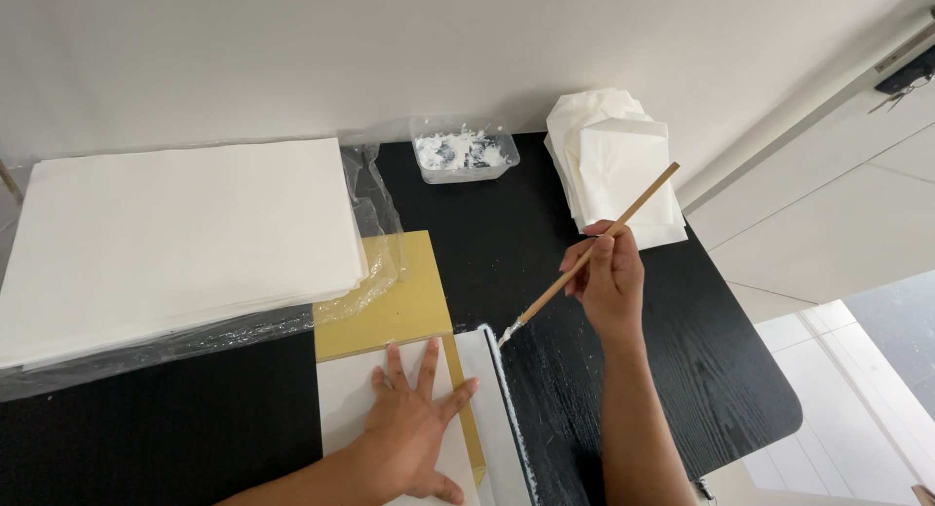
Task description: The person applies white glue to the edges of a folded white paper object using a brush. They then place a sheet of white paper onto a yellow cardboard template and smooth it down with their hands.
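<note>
The right hand (609,277) has its grip clamped on a long wooden-handled brush (589,256), the paste-white tip touching the right edge of a white sheet of paper (477,389). The left hand (414,423), grip spread flat and holding nothing, pins that sheet onto a mustard-yellow board (394,297) on the black wood-grain worktop (604,389). To my eye, light strokes along the edge and steady downward pressure would serve best; a clear plastic tub of white paste (465,155) sits well beyond
</note>
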